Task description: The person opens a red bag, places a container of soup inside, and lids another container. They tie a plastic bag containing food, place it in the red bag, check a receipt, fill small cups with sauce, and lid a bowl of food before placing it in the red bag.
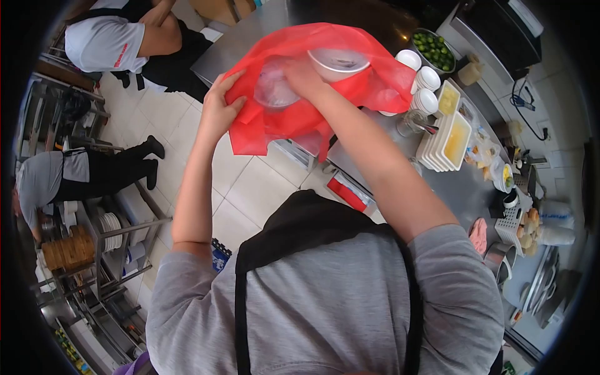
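Note:
A red bag [250, 134] lies spread and open at the front edge of the steel counter, partly hanging over it. My left hand [222, 103] holds the bag's left edge between thumb and fingers. Inside the bag, my right hand [305, 78] reaches in beside a clear plastic-wrapped container [275, 87]; its fingertips are hard to make out. To the right of that hand, a white bowl with a lid [339, 60] sits in the bag.
White cups [427, 78], a glass jar [409, 123], stacked white trays [445, 145] and a bowl of green limes [434, 51] stand right of the bag. A co-worker [115, 40] stands beyond the counter's left end; another person [47, 175] is at the left racks.

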Demonstrator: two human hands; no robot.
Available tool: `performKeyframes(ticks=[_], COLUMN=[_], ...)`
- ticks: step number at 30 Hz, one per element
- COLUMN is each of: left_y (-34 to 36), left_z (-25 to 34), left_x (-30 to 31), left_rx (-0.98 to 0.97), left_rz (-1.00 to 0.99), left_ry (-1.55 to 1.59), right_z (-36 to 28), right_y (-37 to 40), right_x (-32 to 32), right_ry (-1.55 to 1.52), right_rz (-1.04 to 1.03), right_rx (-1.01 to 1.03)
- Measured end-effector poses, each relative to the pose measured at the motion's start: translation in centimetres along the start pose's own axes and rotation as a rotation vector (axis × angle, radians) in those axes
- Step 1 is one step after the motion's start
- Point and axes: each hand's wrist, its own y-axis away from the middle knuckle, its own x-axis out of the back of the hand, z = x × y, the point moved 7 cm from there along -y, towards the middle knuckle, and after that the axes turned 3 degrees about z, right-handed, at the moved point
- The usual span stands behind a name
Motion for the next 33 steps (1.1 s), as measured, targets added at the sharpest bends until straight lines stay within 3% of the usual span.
performKeyframes(ticks=[4, 6, 7, 9, 10, 12, 14, 17, 19, 20, 22, 25, 27, 29, 33], left_y=[1.7, 2.9, 3.6, 5.5, 6.6, 8.4, 11.0, 14.1, 16.3, 16.3, 16.7, 16.3, 16.2, 16.9, 17.5], left_z=[2.2, 4.9, 6.2, 10.5, 11.6, 12.2, 11.5, 11.6, 10.5, 10.4, 9.6, 10.1, 10.8, 10.7, 11.6], left_x=[-1.4, -1.5, -2.1, -1.9, -3.1, -8.0, -15.4, -23.5, -28.4, -29.3, -30.9, -30.7, -30.1, -29.8, -28.7], left_rx=[-0.061, -0.269, -0.272, -0.332, -0.390, -0.380, -0.048, -0.085, 0.194, 0.197, 0.433, 0.537, 0.506, 0.705, 0.802], left_rz=[0.005, 0.177, 0.159, 0.371, 0.345, 0.061, -0.357, -0.513, -0.828, -0.838, -0.870, -0.804, -0.804, -0.740, -0.662], left_ry=[-0.190, -0.617, -0.604, -0.474, -0.370, -0.067, 0.263, 0.323, 0.576, 0.571, 0.653, 0.657, 0.650, 0.876, 1.033], right_z=[-1.3, -3.8, -5.3, -5.9, -5.4, -3.0, 0.3, 1.8, 0.0, -1.2, -2.8, -3.5, -3.4, -3.6, -3.8], right_y=[1.5, 4.6, 6.7, 11.6, 14.3, 21.2, 29.4, 41.1, 44.7, 45.3, 45.0, 44.0, 43.4, 42.7, 42.0], right_x=[3.5, 8.8, 12.3, 19.9, 23.7, 28.9, 31.9, 29.5, 25.4, 23.6, 21.2, 19.7, 20.2, 20.6, 20.8], right_ry=[0.005, -0.100, -0.202, -0.505, -0.571, -0.643, -0.578, -0.595, -0.645, -0.737, -0.835, -1.018, -1.071, -1.097, -1.178], right_rz=[-0.099, -0.129, -0.156, -0.202, -0.160, -0.017, 0.147, 0.221, 0.088, 0.082, 0.085, 0.200, 0.335, 0.361, 0.415], right_rx=[-0.159, -0.079, 0.006, -0.036, -0.157, -0.427, -0.748, -1.135, -1.167, -1.203, -1.242, -1.225, -1.204, -1.202, -1.166])
